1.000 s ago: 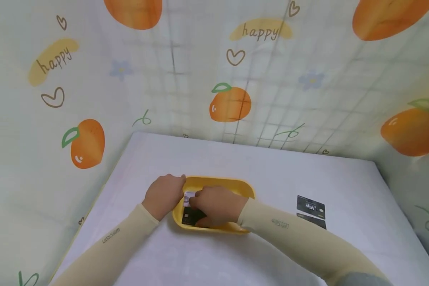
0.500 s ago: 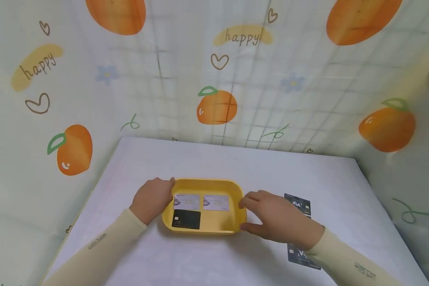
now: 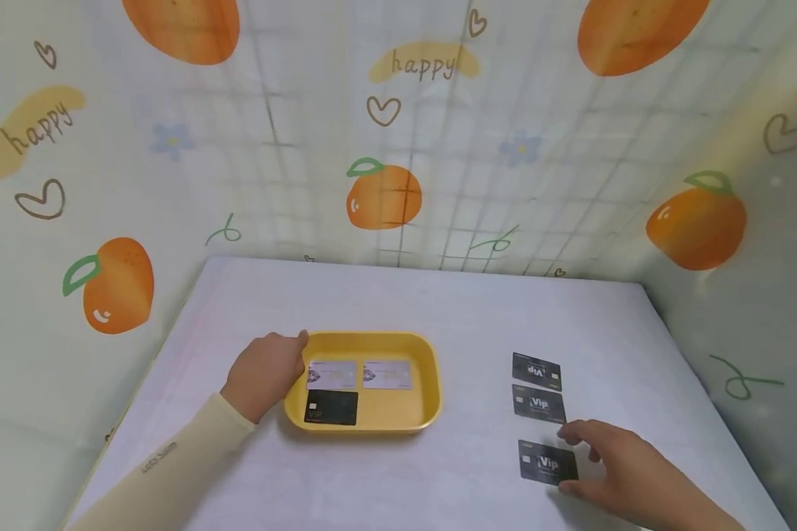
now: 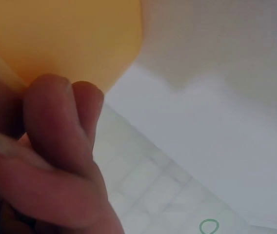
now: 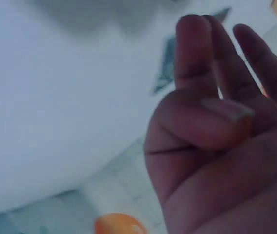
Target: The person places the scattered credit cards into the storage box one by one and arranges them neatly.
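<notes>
Head view: left hand (image 3: 264, 376) grips the left rim of yellow tray (image 3: 398, 413), which sits flat on white table (image 3: 478, 324); two pale cards (image 3: 387, 375) lie side by side along the tray's far half, and one black card (image 3: 330, 408) lies nearer the person, just below the left pale one; right-front quarter of tray floor is bare; right of the tray, well apart from it, three dark Vip cards lie flat in a rough column: far card (image 3: 536, 371) with its print upside down, middle card (image 3: 539, 403) just beside it, near card (image 3: 546, 463) across a gap; right hand (image 3: 627, 472) is at the near card's right edge, thumb and forefinger wide apart, grip holds nothing, can't tell if fingertips touch the card. Left wrist view: curled fingers at the yellow tray wall, tray held. Right wrist view: thumb bent, fingers extended, blurred dark patch partly behind them
</notes>
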Motion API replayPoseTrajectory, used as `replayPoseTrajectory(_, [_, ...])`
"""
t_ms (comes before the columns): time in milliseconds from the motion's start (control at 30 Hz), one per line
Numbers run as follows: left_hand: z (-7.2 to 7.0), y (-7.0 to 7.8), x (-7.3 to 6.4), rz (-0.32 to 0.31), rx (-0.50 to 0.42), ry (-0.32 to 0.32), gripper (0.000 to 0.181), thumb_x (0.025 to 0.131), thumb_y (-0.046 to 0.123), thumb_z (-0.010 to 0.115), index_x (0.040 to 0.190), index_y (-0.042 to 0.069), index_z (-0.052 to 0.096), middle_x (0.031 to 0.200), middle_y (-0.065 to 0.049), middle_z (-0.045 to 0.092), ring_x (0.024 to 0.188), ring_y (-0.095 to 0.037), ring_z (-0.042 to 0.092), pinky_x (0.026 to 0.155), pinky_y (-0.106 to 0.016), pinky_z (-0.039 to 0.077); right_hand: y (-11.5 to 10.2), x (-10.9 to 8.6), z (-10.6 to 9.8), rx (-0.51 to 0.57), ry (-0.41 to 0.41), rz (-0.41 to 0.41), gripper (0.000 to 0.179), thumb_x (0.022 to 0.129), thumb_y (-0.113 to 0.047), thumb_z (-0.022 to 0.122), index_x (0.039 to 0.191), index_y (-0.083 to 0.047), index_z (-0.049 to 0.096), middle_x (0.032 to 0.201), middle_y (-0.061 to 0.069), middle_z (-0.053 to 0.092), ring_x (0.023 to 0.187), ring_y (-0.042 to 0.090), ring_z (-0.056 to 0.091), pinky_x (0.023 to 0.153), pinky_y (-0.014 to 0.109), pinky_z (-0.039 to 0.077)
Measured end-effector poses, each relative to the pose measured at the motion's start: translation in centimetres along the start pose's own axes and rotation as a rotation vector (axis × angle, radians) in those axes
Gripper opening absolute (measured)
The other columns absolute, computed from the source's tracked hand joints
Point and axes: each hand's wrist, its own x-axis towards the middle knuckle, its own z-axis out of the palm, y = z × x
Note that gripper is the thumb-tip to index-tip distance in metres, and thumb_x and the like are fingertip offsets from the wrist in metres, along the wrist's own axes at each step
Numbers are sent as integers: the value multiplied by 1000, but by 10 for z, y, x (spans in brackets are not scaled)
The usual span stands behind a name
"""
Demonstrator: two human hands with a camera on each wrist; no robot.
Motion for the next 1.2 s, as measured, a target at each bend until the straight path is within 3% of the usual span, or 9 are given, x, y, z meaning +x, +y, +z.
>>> replayPoseTrajectory(167, [-1,0,-2,2,-4,2,44,98,10,67,142,3,66,66,-3,57,49,-15,44,46,-27,32,15,-6,21,100,-22,104,81,61,-54,99,130,-23,68,106,-5,64,89,19,58,77,38,54])
replayPoseTrajectory(400, [-2,2,-4,8,-13,-13,45,100,12,67,143,2,65,72,-6,64,51,-15,46,48,-26,35,19,-8,30,80,4,79,82,63,-51,99,132,-20,67,104,-4,62,87,19,58,73,37,52])
replayPoseTrajectory(567, [0,1,-3,-4,-16,-20,45,100,13,69,143,2,65,73,-6,65,51,-15,46,48,-26,36,17,-2,29,83,12,56,80,60,-46,102,129,-23,69,108,-4,64,88,19,58,79,40,57])
replayPoseTrajectory(933, [3,1,-1,-12,5,-38,47,100,17,71,145,4,64,80,-7,69,54,-15,50,50,-27,39,14,9,26,120,-50,67,87,58,-35,104,134,-18,66,96,-1,60,90,20,57,77,37,55])
replayPoseTrajectory(1200, [1,0,-1,-12,29,-24,47,99,13,68,145,3,63,71,-5,64,51,-16,48,47,-27,36,16,11,28,63,1,-10,72,58,-36,104,118,-15,70,99,-4,60,90,16,57,86,40,57])
